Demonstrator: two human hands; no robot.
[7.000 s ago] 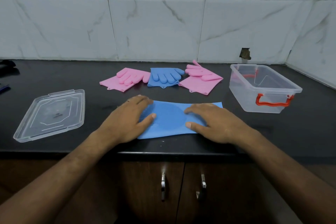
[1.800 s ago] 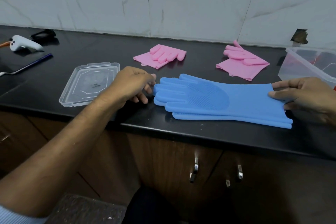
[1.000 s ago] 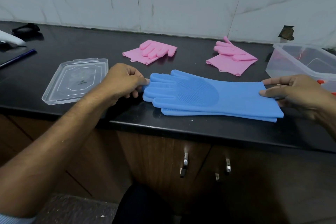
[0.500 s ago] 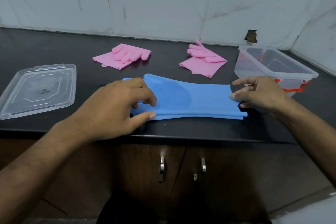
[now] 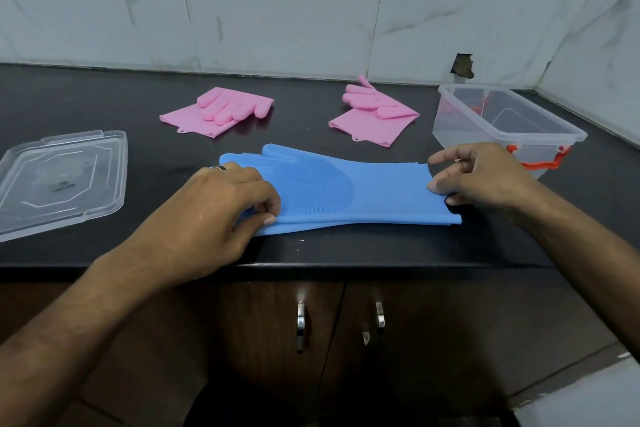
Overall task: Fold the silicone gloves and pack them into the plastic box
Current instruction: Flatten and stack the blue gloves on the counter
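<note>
At frame centre, stacked blue gloves (image 5: pixel 346 191) are laid flat on the counter (image 5: pixel 104 107); fingertip ends are pinched by the left hand (image 5: pixel 221 204), cuffs by the right hand (image 5: pixel 485 177). The plastic box (image 5: pixel 512 121) stands at right.

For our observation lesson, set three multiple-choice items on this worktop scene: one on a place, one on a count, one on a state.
1. Where is the clear lid?
A. on the box
B. flat on the worktop, at the left
C. under the blue gloves

2. How many folded pink gloves lie at the back?
A. one
B. two
C. four

3. What state is the plastic box in?
A. open, no gloves inside
B. shut
C. full of gloves

Answers:
1 B: the lid lies apart from the box, beyond the left hand.
2 B: the left pink glove and the right pink glove.
3 A: its top is uncovered; the stacked blue gloves lie between the left hand and the right hand.
</note>
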